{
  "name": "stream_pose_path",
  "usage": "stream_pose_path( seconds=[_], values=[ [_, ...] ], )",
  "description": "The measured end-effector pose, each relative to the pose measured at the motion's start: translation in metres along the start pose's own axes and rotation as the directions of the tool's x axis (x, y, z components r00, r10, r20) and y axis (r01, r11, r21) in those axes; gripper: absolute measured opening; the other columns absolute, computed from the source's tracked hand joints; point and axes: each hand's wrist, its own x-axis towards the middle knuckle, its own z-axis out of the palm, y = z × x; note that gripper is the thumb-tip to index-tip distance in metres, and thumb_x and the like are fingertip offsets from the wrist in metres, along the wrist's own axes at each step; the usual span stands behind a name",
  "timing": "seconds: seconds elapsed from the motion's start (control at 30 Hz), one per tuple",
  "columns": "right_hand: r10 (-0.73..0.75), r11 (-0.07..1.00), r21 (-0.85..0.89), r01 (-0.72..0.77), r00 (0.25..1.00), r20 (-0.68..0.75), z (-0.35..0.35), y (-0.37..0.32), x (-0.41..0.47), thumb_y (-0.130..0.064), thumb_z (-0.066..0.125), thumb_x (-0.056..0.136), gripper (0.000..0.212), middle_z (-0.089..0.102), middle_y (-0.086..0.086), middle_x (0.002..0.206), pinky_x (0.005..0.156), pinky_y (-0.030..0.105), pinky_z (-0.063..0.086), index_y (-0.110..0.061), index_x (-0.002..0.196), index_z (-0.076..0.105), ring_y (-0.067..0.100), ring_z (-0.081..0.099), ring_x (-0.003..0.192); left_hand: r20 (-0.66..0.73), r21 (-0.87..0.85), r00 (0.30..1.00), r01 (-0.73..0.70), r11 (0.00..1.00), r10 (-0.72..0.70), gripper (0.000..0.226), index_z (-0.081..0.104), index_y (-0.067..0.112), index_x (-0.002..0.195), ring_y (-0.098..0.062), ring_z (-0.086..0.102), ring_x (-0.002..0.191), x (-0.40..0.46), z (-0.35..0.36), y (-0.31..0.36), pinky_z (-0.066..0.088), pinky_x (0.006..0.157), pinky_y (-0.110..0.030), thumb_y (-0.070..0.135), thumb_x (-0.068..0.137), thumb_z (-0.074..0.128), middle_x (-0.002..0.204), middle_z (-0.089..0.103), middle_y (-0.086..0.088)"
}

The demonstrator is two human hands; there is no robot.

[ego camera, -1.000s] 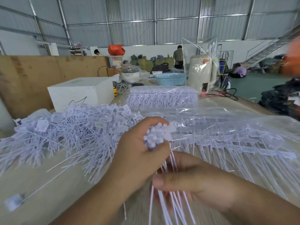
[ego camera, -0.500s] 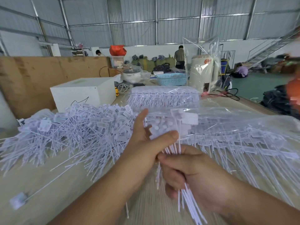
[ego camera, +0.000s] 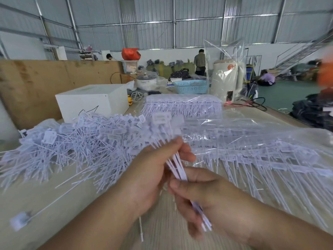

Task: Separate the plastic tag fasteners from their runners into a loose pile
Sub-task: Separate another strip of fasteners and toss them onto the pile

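White plastic tag fasteners, thin stems with flat rectangular heads, held as a small bundle (ego camera: 175,159) over the pale wood-grain desk (ego camera: 54,204). Left hand (ego camera: 153,170) grips the bundle's upper part, fingers (ego camera: 185,152) curled round the stems just under the heads. Right hand (ego camera: 201,195) grips the lower part, thumb pressed across the stems, stem ends poking out below the fist. Heads of the bundle fan up toward the far side, blurred.

Big loose pile of the same white fasteners (ego camera: 81,147) on the desk to the left, tangled, stems pointing all ways, reaching right up to the left hand. One single white fastener (ego camera: 23,220) lies apart at the near left edge. To the right, clear crinkly plastic bags of fasteners in flat rows (ego camera: 261,150) spread over the desk, glossy film over them. Another clear bag of packed fasteners (ego camera: 183,107) further back, centre.

Behind the pile: white rectangular box (ego camera: 91,101), brown plywood board (ego camera: 45,83) standing at left. Farther back: light blue perforated plastic basket (ego camera: 191,86), cream cylindrical appliance wrapped in a clear bag (ego camera: 227,80), white pot with a lid (ego camera: 146,81), red bag on a container (ego camera: 130,54). Black cable (ego camera: 252,103) on the desk at right. Corrugated metal walls, green floor, people in the distance, small and blurred.
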Motion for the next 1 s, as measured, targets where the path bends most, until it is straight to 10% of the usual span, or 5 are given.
stream_pose_path(
  seconds=[0.13, 0.3, 0.43, 0.67, 1.0],
  values=[
    [-0.053, 0.999, -0.004, 0.053, 0.997, -0.061, -0.008, 0.003, -0.002, -0.024, 0.058, 0.087, 0.022, 0.045, 0.002, 0.052, 0.04, 0.023, 0.04, -0.012, 0.106, 0.061, 0.012, 0.041, 0.044, 0.072, 0.191, 0.997, 0.009, 0.981, -0.023, 0.024, 0.074, 0.017, 0.077, -0.017, 0.065, 0.045, -0.005, 0.01, -0.008, 0.048, 0.043, -0.021, 0.035, 0.087, 0.062, 0.066, 0.071, -0.009],
    [-0.039, 0.968, -0.249, 0.028, 0.998, -0.042, -0.013, -0.001, -0.006, -0.031, 0.067, 0.08, 0.016, 0.06, 0.004, 0.069, 0.056, 0.032, 0.053, -0.017, 0.088, 0.069, 0.016, 0.058, 0.065, -0.259, 0.162, 0.965, -0.003, 0.987, 0.045, 0.029, 0.065, 0.007, 0.075, -0.016, 0.051, 0.038, 0.014, -0.029, 0.008, 0.04, 0.043, -0.024, 0.026, 0.095, 0.055, 0.048, 0.056, -0.004],
    [-0.201, 0.813, -0.579, 0.059, 0.962, -0.184, -0.023, 0.002, -0.009, -0.033, 0.069, 0.087, 0.004, 0.062, -0.007, 0.066, 0.064, 0.035, 0.052, -0.03, 0.089, 0.067, 0.011, 0.058, 0.063, -0.455, 0.571, 0.88, 0.167, 0.804, 0.14, 0.03, 0.062, -0.001, 0.076, -0.015, 0.036, 0.031, 0.028, -0.079, 0.022, 0.028, 0.045, -0.024, 0.024, 0.093, 0.061, 0.041, 0.044, 0.0],
    [-0.363, 0.556, -0.831, 0.018, 0.905, -0.223, -0.036, -0.003, -0.011, -0.025, 0.062, 0.092, 0.011, 0.06, -0.006, 0.061, 0.047, 0.016, 0.036, -0.023, 0.082, 0.065, 0.003, 0.047, 0.046, -0.437, 0.891, 0.802, 0.449, 0.071, 0.407, 0.047, 0.056, 0.009, 0.115, -0.033, 0.052, 0.104, 0.027, -0.098, 0.014, 0.043, 0.078, -0.038, 0.049, 0.09, 0.054, 0.106, 0.059, -0.01],
    [-0.284, 0.236, -0.927, -0.292, 0.891, -0.353, -0.06, 0.001, -0.002, -0.035, 0.045, 0.096, 0.018, 0.06, -0.006, 0.102, 0.078, 0.034, 0.052, -0.024, 0.097, 0.06, 0.013, 0.06, 0.091, -0.272, 0.944, 0.907, 0.316, -0.092, 0.321, 0.05, 0.045, 0.035, 0.139, -0.03, 0.013, 0.143, 0.034, -0.091, -0.009, 0.02, 0.114, -0.05, 0.054, 0.093, 0.044, 0.159, 0.017, -0.002]
  ],
)
